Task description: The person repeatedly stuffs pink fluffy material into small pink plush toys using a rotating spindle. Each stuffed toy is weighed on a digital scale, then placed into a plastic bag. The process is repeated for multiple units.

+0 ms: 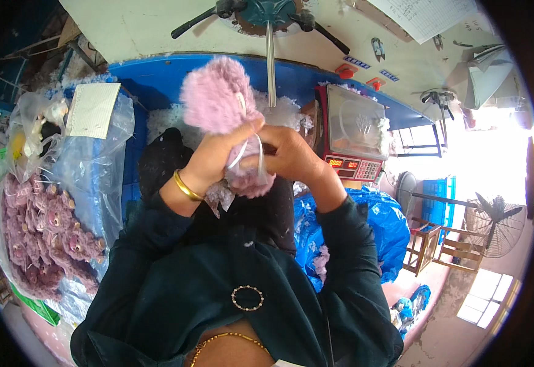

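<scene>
Left hand (218, 156): clamped round pink plush toy (221, 101), just left of the metal spout (270, 64).
Right hand (288, 153): pinching toy's lower end beneath the spout.
Scale (352, 131): right of spout.

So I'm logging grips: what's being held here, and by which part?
Both hands hold the purple plush toy: left hand and right hand pinch its lower end, by the white tag.

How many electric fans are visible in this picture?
2. A large standing fan is at the right, near the bright window. A smaller fan stands left of it, beside the blue crate. Others may be hidden.
</scene>
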The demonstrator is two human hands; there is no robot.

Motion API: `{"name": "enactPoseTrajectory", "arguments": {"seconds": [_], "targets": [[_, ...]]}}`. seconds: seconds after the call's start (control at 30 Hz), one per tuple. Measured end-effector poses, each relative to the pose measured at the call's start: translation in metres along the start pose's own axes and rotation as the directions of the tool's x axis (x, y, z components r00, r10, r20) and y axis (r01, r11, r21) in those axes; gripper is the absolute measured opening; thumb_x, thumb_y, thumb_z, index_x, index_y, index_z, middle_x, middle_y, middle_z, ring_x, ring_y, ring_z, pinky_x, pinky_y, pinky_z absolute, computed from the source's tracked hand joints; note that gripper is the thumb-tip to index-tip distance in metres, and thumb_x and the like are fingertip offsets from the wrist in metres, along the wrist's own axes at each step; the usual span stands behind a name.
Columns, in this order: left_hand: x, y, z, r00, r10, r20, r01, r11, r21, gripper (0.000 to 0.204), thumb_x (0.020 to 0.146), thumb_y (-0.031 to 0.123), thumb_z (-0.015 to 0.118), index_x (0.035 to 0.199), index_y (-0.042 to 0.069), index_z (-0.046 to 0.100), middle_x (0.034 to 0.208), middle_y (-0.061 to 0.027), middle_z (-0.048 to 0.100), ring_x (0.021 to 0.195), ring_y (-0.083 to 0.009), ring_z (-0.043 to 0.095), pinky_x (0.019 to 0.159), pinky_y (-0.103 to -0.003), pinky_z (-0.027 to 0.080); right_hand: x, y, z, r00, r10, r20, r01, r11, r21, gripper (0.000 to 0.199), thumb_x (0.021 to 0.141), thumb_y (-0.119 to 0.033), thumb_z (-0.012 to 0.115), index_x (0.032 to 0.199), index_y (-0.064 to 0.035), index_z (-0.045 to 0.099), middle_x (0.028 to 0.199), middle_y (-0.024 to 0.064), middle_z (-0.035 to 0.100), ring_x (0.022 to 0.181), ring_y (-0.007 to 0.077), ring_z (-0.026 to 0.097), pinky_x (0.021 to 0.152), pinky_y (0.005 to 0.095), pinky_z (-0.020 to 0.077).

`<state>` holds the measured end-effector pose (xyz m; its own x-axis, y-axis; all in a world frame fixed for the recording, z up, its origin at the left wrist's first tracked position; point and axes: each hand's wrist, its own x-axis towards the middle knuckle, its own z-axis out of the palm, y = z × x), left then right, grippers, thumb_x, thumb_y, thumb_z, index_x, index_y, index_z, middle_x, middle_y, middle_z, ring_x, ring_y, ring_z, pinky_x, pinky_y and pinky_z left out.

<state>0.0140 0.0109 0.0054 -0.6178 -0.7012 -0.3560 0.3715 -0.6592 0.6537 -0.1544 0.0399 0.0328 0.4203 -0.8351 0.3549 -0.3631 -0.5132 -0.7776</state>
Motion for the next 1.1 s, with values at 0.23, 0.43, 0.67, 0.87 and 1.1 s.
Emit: {"name": "enactPoseTrajectory", "arguments": {"seconds": [0.23,0.43,0.67,0.87,1.1], "targets": [[0.016,0.015,0.031,0.96,0.269,0.076,-0.237,0.928,-0.288,0.04,0.095,0.036,0.052,0.119,0.004,0.053,0.115,-0.0067,0.059,0.106,-0.0145,0.058,0.089,-0.028,0.048,0.036,-0.005,-0.023,0.971,-0.084,-0.223,-0.074,0.781,-0.62,0.029,0.074,-0.027,0.064,0.057,-0.008,0.05,0.058,0.0124,0.053,0.055,0.0344,0.056,0.049,0.0444,0.0424],[0.02,0.016,0.026,0.927,0.375,-0.009,-0.345,0.862,0.372,0.032,0.089,0.032,0.064,0.102,0.004,0.054,0.086,-0.0006,0.058,0.076,-0.0085,0.059,0.063,-0.022,0.048,0.118,0.072,-0.055,0.907,-0.156,-0.391,-0.186,0.686,-0.704,0.026,0.074,-0.032,0.061,0.063,-0.0082,0.059,0.064,0.0158,0.059,0.061,0.037,0.058,0.052,0.0453,0.045],[0.011,0.01,0.027,0.653,0.677,0.34,-0.378,-0.097,0.921,0.033,0.083,0.025,0.067,0.096,-0.002,0.054,0.078,-0.0199,0.057,0.069,-0.0344,0.058,0.059,-0.039,0.045,0.094,0.056,-0.045,0.941,-0.135,-0.311,-0.118,0.729,-0.674,0.027,0.075,-0.029,0.061,0.062,-0.0054,0.055,0.064,0.0165,0.055,0.062,0.0397,0.055,0.052,0.0462,0.043],[0.032,0.007,0.035,0.606,0.729,0.318,-0.395,-0.071,0.916,0.031,0.083,0.026,0.067,0.089,0.0,0.052,0.081,-0.0224,0.057,0.076,-0.0419,0.056,0.062,-0.044,0.045,0.116,0.08,-0.06,0.915,-0.197,-0.353,-0.136,0.672,-0.728,0.032,0.073,-0.035,0.063,0.061,-0.0062,0.055,0.065,0.016,0.057,0.063,0.0381,0.057,0.052,0.0463,0.0436],[0.017,0.0,0.024,0.62,0.684,0.384,-0.36,-0.187,0.914,0.028,0.077,0.018,0.069,0.093,-0.001,0.055,0.083,-0.0197,0.06,0.083,-0.0385,0.058,0.07,-0.042,0.049,0.089,0.055,-0.038,0.909,-0.068,-0.412,-0.241,0.72,-0.65,0.033,0.072,-0.035,0.064,0.062,-0.0052,0.057,0.063,0.0187,0.055,0.062,0.0396,0.056,0.052,0.0457,0.0434]]}}
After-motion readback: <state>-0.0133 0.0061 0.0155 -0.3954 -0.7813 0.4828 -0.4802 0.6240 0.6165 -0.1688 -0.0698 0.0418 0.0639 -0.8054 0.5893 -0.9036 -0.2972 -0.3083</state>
